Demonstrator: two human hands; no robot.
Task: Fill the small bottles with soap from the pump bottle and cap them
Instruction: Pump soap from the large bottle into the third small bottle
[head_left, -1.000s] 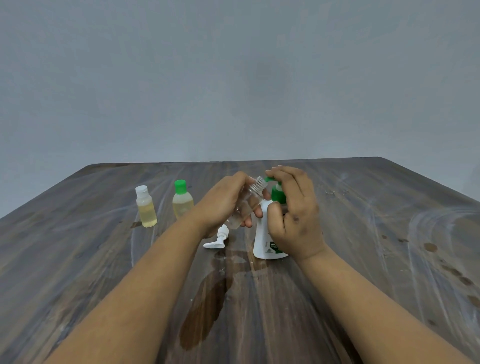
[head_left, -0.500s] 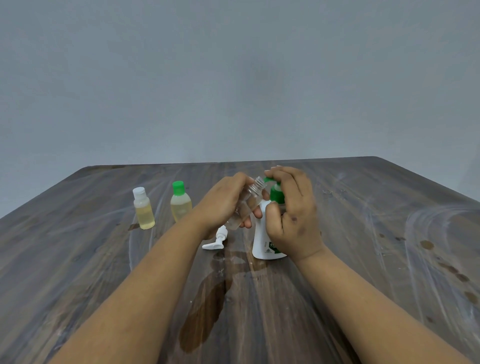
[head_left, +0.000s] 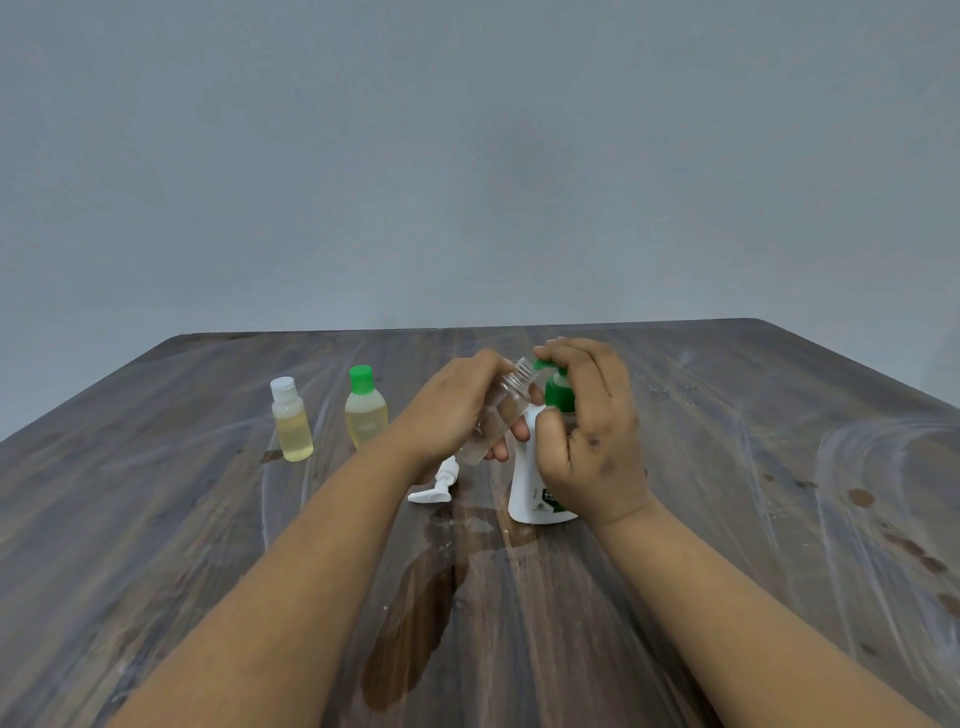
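Clear small bottle (head_left: 501, 415) gripped in left hand (head_left: 452, 410), tilted so its open neck meets the green nozzle; right hand (head_left: 589, 431) grasps pump bottle (head_left: 532, 486), fingers over the pump head to dispense. 2 filled bottles (head_left: 291, 426) stand capped, left.

two capped bottles (head_left: 292, 423) left of pump bottle (head_left: 530, 483), loose cap (head_left: 439, 480) between, on table (head_left: 779, 519)
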